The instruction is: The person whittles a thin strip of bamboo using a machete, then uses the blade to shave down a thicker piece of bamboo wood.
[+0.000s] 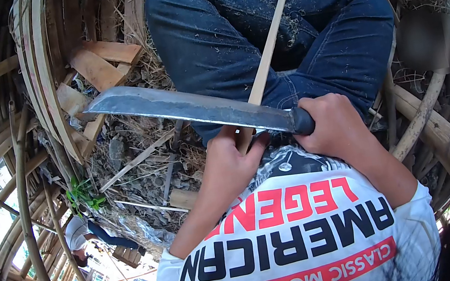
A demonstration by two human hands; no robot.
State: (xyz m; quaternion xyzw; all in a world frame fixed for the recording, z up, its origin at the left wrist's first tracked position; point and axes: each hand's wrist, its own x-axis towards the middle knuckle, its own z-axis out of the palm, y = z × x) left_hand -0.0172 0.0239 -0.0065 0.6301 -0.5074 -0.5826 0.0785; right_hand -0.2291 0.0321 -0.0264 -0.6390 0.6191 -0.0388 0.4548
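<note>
In the head view my right hand (pixel 330 120) is wrapped round the dark handle of a machete (pixel 171 105). The wide blade points left across my lap, its worn tip near the cut wood pieces. My left hand (pixel 233 154) grips the lower end of a long, narrow bamboo strip (pixel 274 34) close to my belly. That strip runs up between my legs and out at the top of the view. The blade crosses over it just above my left hand and hides a short part of it.
My crossed legs in jeans (pixel 196 38) carry fine shavings. Cut wood pieces (pixel 99 66) and long bent slats (pixel 43 69) are at the upper left. Thick bamboo poles (pixel 438 134) lie at the right. Another person (pixel 78 233) is beyond the bamboo frame at lower left.
</note>
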